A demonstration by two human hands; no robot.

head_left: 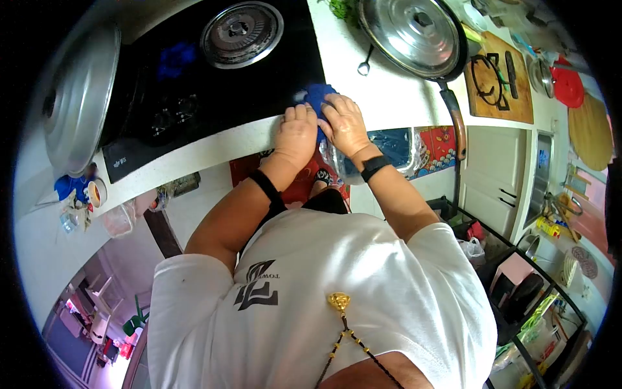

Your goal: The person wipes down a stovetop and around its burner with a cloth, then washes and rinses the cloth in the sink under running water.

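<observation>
Both hands are together at the front right corner of the black glass cooktop [194, 91]. My right hand [345, 123] has its fingers curled over a blue cloth [316, 97], which is bunched on the counter edge beside the cooktop. My left hand [295, 135] lies just to the left, its fingertips bent against the near side of the same cloth; whether it grips the cloth is hidden. Part of the cloth hangs down between the two hands.
A lidded pan [414, 35] with its handle over the counter edge stands at the right, a spoon [365, 67] beside it. Further right is a cutting board [479, 107] with black pan supports. A large metal lid [84, 97] stands at the left.
</observation>
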